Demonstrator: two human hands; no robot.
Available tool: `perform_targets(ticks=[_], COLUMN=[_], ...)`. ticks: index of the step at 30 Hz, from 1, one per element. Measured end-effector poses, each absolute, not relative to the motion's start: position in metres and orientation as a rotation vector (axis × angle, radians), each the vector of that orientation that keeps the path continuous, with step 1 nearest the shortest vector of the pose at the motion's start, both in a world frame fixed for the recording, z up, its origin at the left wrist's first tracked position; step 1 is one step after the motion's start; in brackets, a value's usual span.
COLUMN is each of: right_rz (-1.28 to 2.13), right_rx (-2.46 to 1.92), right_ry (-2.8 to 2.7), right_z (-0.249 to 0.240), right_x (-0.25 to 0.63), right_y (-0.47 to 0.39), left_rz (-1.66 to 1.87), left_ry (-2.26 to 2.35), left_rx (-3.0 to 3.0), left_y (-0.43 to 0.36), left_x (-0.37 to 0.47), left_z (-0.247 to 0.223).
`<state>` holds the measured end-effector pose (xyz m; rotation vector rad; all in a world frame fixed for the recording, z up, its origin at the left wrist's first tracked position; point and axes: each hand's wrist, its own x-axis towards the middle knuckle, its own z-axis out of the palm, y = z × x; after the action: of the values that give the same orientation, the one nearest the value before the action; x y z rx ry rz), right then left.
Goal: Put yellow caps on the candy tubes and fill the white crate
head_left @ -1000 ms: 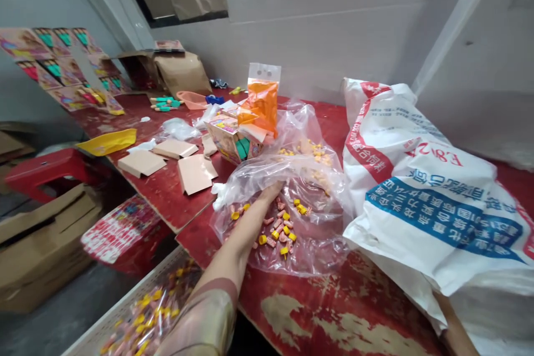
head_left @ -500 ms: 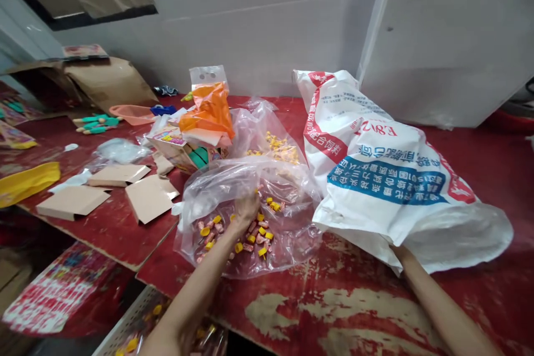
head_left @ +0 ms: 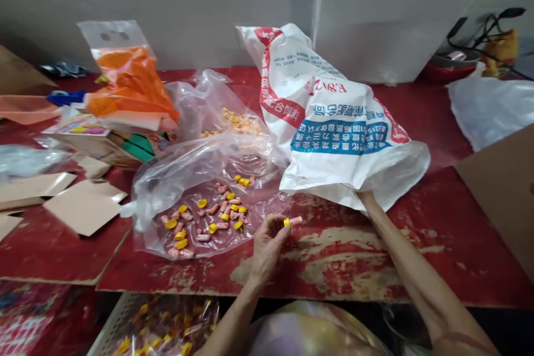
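My left hand (head_left: 268, 242) pinches one small pink patterned tube with a yellow cap (head_left: 296, 221) between thumb and fingers, above the table's front part. To its left, a clear plastic bag (head_left: 158, 164) lies with its mouth spread, and many more pink tubes and yellow caps are scattered in it. My right hand (head_left: 367, 199) reaches into the mouth of a white woven sack (head_left: 342, 169) with red and blue print. Its fingers are hidden inside the sack, so what they hold does not show.
Behind the clear bag, another clear bag (head_left: 208, 103) holds small yellow pieces. An orange packet (head_left: 129, 75) rests on a printed box (head_left: 83, 130) at left, near folded cardboard pieces (head_left: 81, 208). Below the table edge, a white crate (head_left: 109, 322) contains bagged yellow-capped items. Cardboard (head_left: 500, 194) stands at right.
My left hand has come out of the clear bag and moved right, with a capped tube in its fingers. My right hand stays inside the sack. The view has swung right.
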<state>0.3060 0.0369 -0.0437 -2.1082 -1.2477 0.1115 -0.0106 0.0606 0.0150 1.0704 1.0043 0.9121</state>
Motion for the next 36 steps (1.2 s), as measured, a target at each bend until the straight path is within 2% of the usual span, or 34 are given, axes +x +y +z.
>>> perform_targets(ticks=[5, 10, 17, 26, 32, 36], right_rz=[0.081, 0.557, 0.624, 0.635, 0.791, 0.800], right_rx=[-2.157, -1.851, -1.634, -1.754, -1.543, -1.474], right_ry=[-1.187, -1.157, -1.444, -1.667, -0.963, -0.873], right_z=[-0.018, -0.002, 0.014, 0.013, 0.012, 0.020], right_x=[0.302, 0.256, 0.217, 0.196, 0.184, 0.170], right_y=[-0.047, -0.106, -0.090, -0.068, -0.066, -0.063], left_rz=[0.755, 0.682, 0.694, 0.777, 0.798, 0.791], left_ry=[0.960, 0.860, 0.837, 0.880, 0.883, 0.854], left_rx=[0.900, 0.804, 0.808, 0.817, 0.769, 0.739], left_y=[0.042, 0.025, 0.016, 0.021, 0.021, 0.014], left_x=[-0.001, 0.027, 0.034, 0.015, 0.011, 0.015], left_z=[0.014, 0.011, 0.008, 0.008, 0.004, 0.003])
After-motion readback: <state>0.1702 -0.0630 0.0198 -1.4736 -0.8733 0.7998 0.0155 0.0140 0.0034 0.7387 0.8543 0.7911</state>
